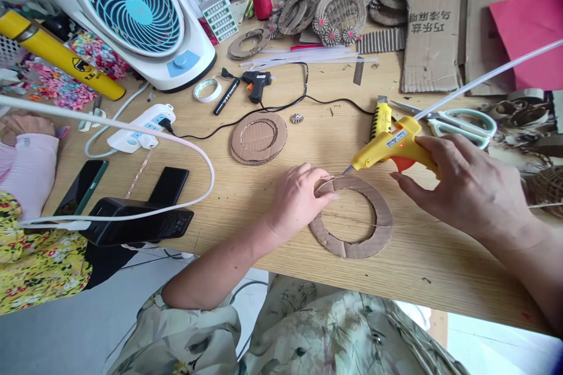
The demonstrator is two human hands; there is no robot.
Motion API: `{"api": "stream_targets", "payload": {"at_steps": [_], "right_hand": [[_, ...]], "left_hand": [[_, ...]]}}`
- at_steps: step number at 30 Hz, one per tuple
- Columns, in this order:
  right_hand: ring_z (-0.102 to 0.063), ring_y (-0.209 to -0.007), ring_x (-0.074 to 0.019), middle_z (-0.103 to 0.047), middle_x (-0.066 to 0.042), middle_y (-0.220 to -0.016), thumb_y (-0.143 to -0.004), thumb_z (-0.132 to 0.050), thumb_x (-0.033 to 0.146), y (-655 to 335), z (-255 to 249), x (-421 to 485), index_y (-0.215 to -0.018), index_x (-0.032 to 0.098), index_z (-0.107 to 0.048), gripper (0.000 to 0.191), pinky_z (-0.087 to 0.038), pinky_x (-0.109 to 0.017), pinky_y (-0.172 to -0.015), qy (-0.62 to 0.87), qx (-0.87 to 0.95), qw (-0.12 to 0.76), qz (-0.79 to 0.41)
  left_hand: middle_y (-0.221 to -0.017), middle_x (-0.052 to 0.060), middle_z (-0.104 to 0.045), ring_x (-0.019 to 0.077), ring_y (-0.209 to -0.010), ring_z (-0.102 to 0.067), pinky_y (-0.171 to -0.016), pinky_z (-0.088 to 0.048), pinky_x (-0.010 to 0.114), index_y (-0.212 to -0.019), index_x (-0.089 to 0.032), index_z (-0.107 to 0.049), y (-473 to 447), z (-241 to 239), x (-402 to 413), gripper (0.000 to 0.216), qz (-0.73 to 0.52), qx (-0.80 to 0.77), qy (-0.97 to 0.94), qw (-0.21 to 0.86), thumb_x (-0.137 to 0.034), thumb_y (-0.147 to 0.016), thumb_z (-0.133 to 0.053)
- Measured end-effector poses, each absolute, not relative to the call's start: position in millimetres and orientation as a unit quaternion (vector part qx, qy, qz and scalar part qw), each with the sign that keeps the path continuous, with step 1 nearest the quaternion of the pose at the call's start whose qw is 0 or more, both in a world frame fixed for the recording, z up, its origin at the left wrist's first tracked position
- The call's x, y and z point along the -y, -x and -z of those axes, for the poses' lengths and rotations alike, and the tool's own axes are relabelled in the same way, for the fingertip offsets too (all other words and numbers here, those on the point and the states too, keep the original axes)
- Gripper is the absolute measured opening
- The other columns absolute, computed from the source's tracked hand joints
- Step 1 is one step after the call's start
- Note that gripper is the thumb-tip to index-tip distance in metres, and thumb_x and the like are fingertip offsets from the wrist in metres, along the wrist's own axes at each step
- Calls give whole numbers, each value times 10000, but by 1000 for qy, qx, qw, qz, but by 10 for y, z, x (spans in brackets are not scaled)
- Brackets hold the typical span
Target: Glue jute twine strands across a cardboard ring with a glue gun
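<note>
Right of the frame's lower centre, a flat brown cardboard ring (383, 211) lies on the wooden table (417, 263); the left hand (299, 199) pinches its upper-left rim, fingers narrow, by a thin tan string (407, 225); the right hand (477, 187) grips a yellow plastic glue gun (387, 143); a sparing bead, fingertips clear of the nozzle, seems best.

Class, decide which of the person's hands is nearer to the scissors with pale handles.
Right. The right hand, holding the yellow glue gun, is just short of the scissors; the left hand is farther left, at the cardboard ring.
</note>
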State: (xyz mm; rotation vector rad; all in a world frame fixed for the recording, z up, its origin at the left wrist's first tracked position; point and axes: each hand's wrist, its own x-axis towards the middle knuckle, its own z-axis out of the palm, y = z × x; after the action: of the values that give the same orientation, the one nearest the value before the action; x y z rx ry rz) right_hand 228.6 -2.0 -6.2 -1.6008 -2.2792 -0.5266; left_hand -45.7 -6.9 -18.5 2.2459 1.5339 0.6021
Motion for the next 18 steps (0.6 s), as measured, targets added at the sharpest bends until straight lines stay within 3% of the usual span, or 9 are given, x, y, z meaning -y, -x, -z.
{"api": "stream_targets", "payload": {"at_steps": [10, 18], "right_hand": [[-577, -638, -198, -655, -66, -866, -870, -587, 566, -2229, 0, 18, -1219, 161, -551, 535, -322, -297, -496, 493, 815, 160, 260], [-610, -712, -223, -664, -71, -882, -885, -577, 494, -2200, -24, 12, -1246, 174, -522, 486, -377, -305, -534, 466, 822, 154, 287]], "left_hand": [[-997, 19, -724, 213, -949, -680, -845, -508, 341, -1000, -221, -694, 447, 195, 49, 327, -236, -543, -778, 211, -287, -733, -871], [-1004, 13, -752, 211, -951, -702, -825, -522, 337, -970, -216, -711, 430, 166, 45, 310, -248, -556, -754, 247, -222, -710, -881]]}}
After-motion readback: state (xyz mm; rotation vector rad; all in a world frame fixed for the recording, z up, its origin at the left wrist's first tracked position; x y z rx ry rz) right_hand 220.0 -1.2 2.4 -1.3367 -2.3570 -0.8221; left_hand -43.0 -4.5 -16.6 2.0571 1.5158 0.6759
